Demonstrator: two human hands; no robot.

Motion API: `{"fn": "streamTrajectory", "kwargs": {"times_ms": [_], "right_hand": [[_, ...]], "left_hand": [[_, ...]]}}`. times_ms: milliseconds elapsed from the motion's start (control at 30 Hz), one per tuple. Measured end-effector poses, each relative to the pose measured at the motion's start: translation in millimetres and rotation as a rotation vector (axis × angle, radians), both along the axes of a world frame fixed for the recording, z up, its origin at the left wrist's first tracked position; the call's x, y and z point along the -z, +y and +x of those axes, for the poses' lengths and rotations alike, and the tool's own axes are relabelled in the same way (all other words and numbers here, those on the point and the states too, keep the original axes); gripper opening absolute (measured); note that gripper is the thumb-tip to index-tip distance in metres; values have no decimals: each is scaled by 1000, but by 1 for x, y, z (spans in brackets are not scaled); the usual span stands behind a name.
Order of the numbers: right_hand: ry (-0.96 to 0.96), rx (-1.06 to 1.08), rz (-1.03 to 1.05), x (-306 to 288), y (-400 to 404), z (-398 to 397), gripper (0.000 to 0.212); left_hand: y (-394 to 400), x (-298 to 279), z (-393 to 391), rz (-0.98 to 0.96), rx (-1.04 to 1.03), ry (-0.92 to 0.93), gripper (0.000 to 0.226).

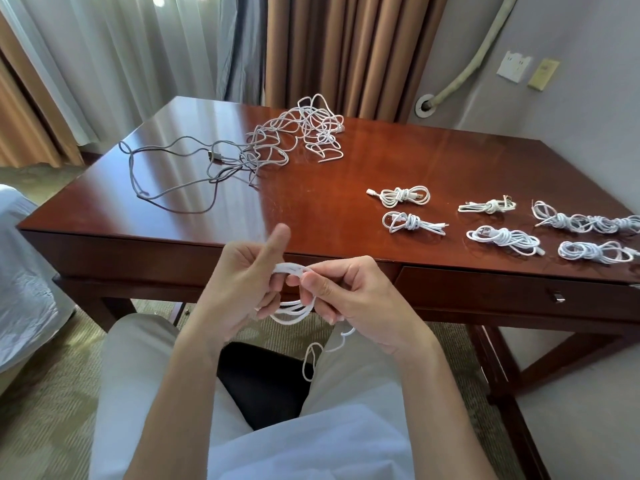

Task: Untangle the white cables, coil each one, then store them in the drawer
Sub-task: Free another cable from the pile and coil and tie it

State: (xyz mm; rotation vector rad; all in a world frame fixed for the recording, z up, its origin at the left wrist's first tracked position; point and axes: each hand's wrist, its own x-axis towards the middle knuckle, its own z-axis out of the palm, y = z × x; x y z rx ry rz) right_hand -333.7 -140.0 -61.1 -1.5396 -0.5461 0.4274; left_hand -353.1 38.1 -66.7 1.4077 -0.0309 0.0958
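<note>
- Nearest: left hand (242,278) curled round a half-made coil of white cable (294,289), thumb raised, loops threaded over the fingers, likely to keep them even.
- Right hand (349,296) pinching the same coil at its top, apparently feeding or wrapping the next turn; loose tail (317,355) dangling over the lap.
- Both held just in front of the desk's near edge, above the knees, presumably for slack room.
- Below the right part of the near edge: closed drawer (512,292), nothing stored yet.
- Toward the desk's right side: six finished bundles (498,237), each knotted round its middle, laid in rough rows, probably parked for one trip to the drawer.
- Toward the far edge, centre: remaining tangle of white cables (311,129), well apart from the bundles; grey cable (166,174) sprawling toward the left edge, snarled into it.
- Glossy red-brown wooden desk (311,209), reflecting window light.
- Beyond: sheer and brown curtains (346,46), grey wall with outlets (514,65), a wrapped pipe (474,60) entering the wall.
</note>
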Motion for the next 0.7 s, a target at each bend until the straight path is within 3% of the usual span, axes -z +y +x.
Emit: {"fn": "streamTrajectory", "kwargs": {"times_ms": [133,233,367,567,700], "right_hand": [[-53,-34,-77,-6,2,-1,25],[-23,-8,23,-7,10,-4,29],[16,-34,43,-5,13,-6,38],[51,-62,26,-2,4,-6,28],[37,-14,15,-1,1,-3,17]], "left_hand": [[1,-9,-8,439,-23,-110,59],[0,-7,-5,221,-136,-174,58],[-7,-1,1,-146,-239,-70,60],[-8,3,4,-245,-234,31,56],[-4,6,2,-259,-62,118,60]]}}
